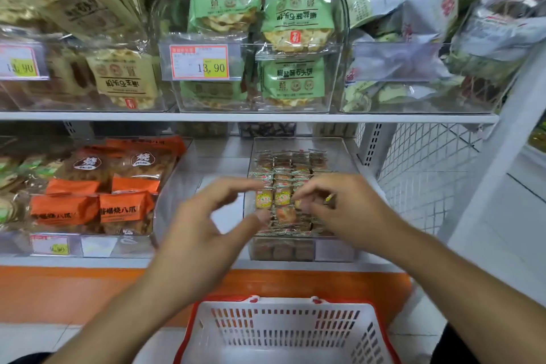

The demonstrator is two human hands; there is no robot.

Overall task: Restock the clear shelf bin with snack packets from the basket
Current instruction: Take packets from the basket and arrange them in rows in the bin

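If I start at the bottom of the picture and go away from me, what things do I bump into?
White basket → orange shelf edge → clear shelf bin of small snack packets, with both hands over it → upper shelf board → green cracker bags.

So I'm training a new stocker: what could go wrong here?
The clear bin already looks full, so packets near the front edge could slip out. The right hand pinches a packet while the left hand hovers open; fumbling may disturb the neat rows. The basket looks empty.
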